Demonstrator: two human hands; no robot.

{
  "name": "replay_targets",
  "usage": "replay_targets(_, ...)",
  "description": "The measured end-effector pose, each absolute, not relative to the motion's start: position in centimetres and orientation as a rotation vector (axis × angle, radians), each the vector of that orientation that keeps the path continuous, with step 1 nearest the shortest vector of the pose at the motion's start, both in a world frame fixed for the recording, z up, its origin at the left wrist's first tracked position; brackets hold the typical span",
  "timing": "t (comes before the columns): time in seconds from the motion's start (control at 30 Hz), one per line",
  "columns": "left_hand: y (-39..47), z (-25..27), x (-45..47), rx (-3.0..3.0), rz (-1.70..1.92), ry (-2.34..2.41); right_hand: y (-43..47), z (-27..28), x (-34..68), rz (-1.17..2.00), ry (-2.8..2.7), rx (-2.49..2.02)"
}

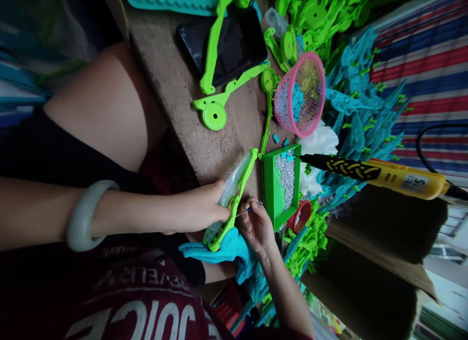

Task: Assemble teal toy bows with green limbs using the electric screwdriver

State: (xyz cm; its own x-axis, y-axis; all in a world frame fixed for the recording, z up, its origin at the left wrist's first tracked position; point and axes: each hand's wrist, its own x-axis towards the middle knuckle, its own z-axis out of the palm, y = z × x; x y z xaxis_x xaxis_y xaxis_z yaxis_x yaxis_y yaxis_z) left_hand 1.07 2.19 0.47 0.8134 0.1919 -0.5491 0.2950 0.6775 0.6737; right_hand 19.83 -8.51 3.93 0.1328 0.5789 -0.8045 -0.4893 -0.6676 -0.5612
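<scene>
My left hand [199,208], with a pale bangle on the wrist, is closed around a long lime-green plastic part [239,184]. A clear plastic bag [234,179] lies against that part, and a blue plastic piece [230,245] adjoins its lower end. My right hand [258,225] is closed with its fingers pinched on a thin metal tool [243,212] that shows a small dark blue portion. The tool's tip points at the green part, close to my left fingers; exact contact is hard to see.
A green tray [268,184] holds many small metal pieces. A yellow electric screwdriver [405,179] hangs above it. Beside the tray stand a pink basket [305,130] and a red basket [305,210]. Green parts [214,115], a black tray [244,42], blue pieces [365,101] and cartons [383,223] surround them.
</scene>
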Motion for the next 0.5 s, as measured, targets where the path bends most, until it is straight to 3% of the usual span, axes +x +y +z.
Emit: replay_targets(0.5,1.63,-0.11,1.11,0.855,0.008,0.623,-8.87,4.04,20.71,1.718,-0.417,-1.605)
